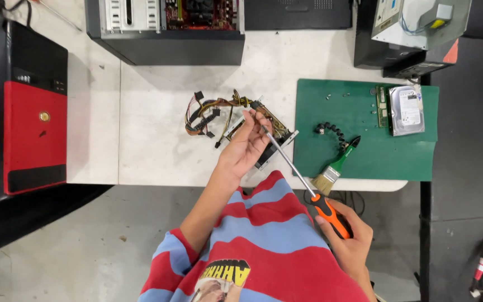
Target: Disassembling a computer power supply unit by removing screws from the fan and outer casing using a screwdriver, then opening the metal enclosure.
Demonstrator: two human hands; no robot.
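Note:
My right hand (349, 240) grips the orange and black handle of a long screwdriver (292, 168), its shaft slanting up and left. My left hand (248, 144) pinches the screwdriver's tip between its fingertips, just above an opened power supply unit (274, 133) lying on the white table (157, 128). A bundle of coloured cables (208, 114) spreads left from the unit.
A green mat (364, 151) holds a green-handled paintbrush (335, 168), a black coiled cable (331, 131), a hard drive (406, 110), a memory stick and small screws. An open computer case (166, 28) stands at the back, a red and black case (26, 106) at left, more cases at back right.

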